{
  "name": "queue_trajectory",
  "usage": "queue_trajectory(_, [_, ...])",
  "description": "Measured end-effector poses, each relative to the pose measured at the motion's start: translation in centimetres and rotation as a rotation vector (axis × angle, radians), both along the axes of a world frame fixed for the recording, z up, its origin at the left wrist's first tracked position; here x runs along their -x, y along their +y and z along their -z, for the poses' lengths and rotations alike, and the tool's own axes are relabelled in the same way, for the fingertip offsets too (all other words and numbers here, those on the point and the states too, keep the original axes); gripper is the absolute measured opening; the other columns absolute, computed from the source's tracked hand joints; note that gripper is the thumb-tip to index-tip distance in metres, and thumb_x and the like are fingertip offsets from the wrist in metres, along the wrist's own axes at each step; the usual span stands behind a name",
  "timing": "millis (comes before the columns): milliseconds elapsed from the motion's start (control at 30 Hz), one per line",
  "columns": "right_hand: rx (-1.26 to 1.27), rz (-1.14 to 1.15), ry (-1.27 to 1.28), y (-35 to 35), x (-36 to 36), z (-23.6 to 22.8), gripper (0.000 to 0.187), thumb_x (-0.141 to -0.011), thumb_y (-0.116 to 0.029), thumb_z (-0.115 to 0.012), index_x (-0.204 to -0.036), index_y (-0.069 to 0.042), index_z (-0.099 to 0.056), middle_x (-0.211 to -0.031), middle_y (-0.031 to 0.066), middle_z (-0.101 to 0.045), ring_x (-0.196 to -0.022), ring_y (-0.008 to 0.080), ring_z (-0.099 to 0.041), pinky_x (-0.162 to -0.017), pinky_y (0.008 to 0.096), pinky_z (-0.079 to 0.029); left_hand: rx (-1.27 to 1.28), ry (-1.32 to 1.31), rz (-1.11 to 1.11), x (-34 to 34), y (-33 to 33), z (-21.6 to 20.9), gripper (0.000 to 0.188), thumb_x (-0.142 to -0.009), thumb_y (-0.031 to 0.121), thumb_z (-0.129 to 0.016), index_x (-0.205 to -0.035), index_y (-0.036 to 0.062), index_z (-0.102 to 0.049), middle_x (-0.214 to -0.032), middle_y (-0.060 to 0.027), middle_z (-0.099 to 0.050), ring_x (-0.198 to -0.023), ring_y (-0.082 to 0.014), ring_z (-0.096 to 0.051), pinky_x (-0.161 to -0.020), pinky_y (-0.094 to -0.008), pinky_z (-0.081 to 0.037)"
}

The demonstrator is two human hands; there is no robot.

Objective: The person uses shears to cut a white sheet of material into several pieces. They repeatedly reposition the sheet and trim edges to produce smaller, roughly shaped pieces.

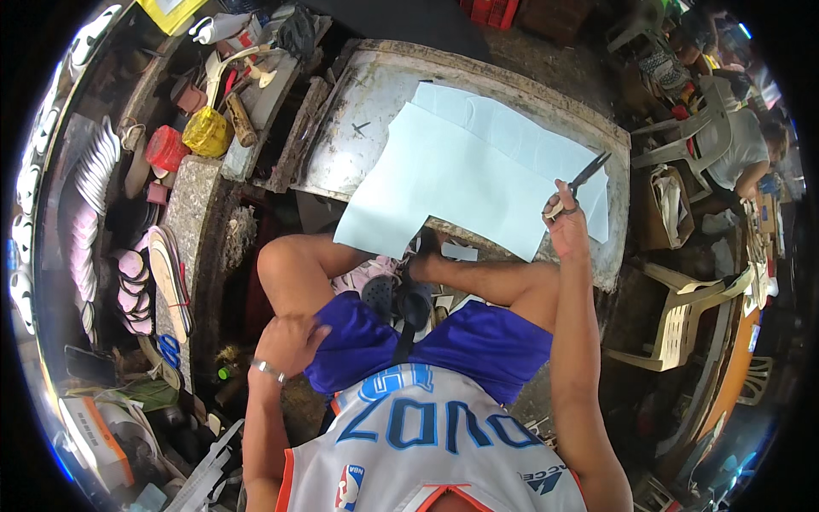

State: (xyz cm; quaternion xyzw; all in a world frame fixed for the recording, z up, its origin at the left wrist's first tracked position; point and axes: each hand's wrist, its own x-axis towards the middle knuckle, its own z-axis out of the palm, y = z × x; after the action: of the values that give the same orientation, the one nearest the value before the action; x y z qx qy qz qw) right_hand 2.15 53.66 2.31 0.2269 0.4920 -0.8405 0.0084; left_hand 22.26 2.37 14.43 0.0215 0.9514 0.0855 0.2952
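My right hand [566, 224] is raised over the right side of the table, closed around the handles of a pair of scissors [590, 172]. Their dark blades point up and to the right, slightly apart. Below them lies a large pale-blue sheet [465, 183] with a notch in its near edge. Part of it covers a second pale-blue sheet [512, 121] that bears faint curved outlines. My left hand [290, 343] rests by my left thigh, back upward and thumb apart. It holds nothing that I can see; some of its fingers are hidden.
Both sheets lie on a worn metal-topped table [358, 111], partly overhanging its near edge. Left, a cluttered bench holds sandal soles [169, 273], a yellow-wrapped tub [207, 132], a red tub [166, 148] and blue-handled scissors [169, 350]. Plastic chairs [674, 320] and a seated person [740, 149] are to the right.
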Motion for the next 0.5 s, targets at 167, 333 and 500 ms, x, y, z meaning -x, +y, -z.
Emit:
queue_trajectory(167, [-0.196, -0.061, -0.044, -1.3, 0.4, 0.7, 0.046, -0.086, -0.041, -0.089, -0.114, -0.01, -0.07, -0.087, 0.0011, -0.066, -0.071, 0.0122, -0.064, -0.066, 0.027, -0.049, -0.462, 0.374, -0.015, 8.0, 3.5, 2.8, 0.026, -0.094, 0.016, -0.074, -0.114, 0.0, -0.069, -0.101, -0.0195, -0.072, -0.091, -0.0398, -0.07, -0.082, -0.0489, -0.057])
queue_trajectory(333, [-0.278, 0.001, -0.082, -1.0, 0.3, 1.7, 0.051, -0.085, -0.041, -0.09, -0.118, -0.01, -0.068, -0.088, 0.0027, -0.068, -0.068, 0.0129, -0.064, -0.063, 0.0266, -0.047, -0.629, 0.535, -0.034, 17.1, 5.9, 8.1, 0.047, -0.094, 0.025, -0.077, -0.133, 0.0, -0.065, -0.122, -0.0221, -0.071, -0.112, -0.039, -0.069, -0.097, -0.0462, -0.055])
queue_trajectory(500, [-0.078, 0.223, -0.088, 1.7, 0.0, 2.0, 0.033, -0.09, -0.033, -0.086, -0.108, -0.013, -0.067, -0.085, -0.0013, -0.063, -0.075, 0.0111, -0.06, -0.068, 0.0288, -0.048, -0.391, 0.496, -0.147, 23.7, 6.7, 13.2, 0.087, -0.085, 0.042, -0.084, -0.15, -0.0048, -0.047, -0.144, -0.0287, -0.057, -0.131, -0.0452, -0.055, -0.112, -0.0489, -0.047])
